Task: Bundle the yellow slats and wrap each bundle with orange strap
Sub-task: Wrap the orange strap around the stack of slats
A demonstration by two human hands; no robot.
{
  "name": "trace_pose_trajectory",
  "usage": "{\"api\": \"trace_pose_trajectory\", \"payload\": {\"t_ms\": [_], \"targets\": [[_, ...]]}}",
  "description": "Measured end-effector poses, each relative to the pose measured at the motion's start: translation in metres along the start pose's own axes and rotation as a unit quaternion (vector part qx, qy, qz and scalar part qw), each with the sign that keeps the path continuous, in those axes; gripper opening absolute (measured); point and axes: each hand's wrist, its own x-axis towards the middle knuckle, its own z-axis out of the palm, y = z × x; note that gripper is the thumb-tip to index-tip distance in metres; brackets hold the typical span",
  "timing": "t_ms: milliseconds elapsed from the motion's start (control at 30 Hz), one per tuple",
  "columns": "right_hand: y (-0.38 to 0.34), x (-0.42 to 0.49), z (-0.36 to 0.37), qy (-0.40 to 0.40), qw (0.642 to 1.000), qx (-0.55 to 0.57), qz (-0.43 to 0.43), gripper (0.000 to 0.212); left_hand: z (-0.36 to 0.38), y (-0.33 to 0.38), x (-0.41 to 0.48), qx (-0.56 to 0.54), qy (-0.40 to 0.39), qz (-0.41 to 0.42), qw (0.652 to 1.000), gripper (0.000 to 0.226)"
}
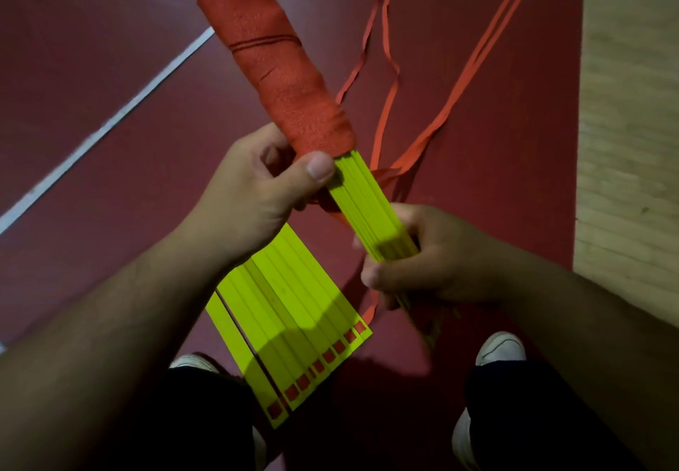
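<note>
Yellow slat bundle (pixel 367 206), held above the red floor (pixel 110 66), its far length sheathed in wound orange strap (pixel 279 66). The left hand (pixel 257 191) grip clasps the wrap's edge. The right hand (pixel 433 261) grip closes round the bare yellow end. Loose slats (pixel 294 309) lie fanned beneath.

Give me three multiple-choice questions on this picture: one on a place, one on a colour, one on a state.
1. Where do the loose yellow slats lie? A on the red floor; B on a table; C in a box.
2. What colour is the strap wound round the bundle? A blue; B orange; C white.
3. The right hand is: A open; B gripping the bundle; C holding scissors.
Answers: A, they lie fanned on the floor; B, the winding is orange; B, it is curled round the bundle.
</note>
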Motion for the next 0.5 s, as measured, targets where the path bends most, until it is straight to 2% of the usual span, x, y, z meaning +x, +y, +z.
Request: {"api": "trace_pose_trajectory", "payload": {"t_ms": [133,233,300,367,500], "targets": [[-0.001,0.002,0.002,0.142,0.985,-0.086,-0.054,0.028,-0.004,-0.001,0.003,0.000,0.023,-0.016,1.000,0.046],[0.002,0.005,0.006,0.257,0.947,-0.186,-0.056,0.032,0.004,-0.006,0.003,0.055,0.057,-0.049,0.996,0.037],[0.006,0.008,0.012,0.327,0.917,-0.222,-0.042,0.031,0.010,-0.008,0.002,0.070,0.077,-0.067,0.992,0.042],[0.007,0.010,0.018,0.365,0.899,-0.243,-0.012,0.032,0.014,-0.007,0.001,0.087,0.086,-0.081,0.989,0.050],[0.007,0.010,0.032,0.380,0.879,-0.287,0.014,0.039,0.019,-0.002,0.001,0.120,0.122,-0.117,0.978,0.068]]}}
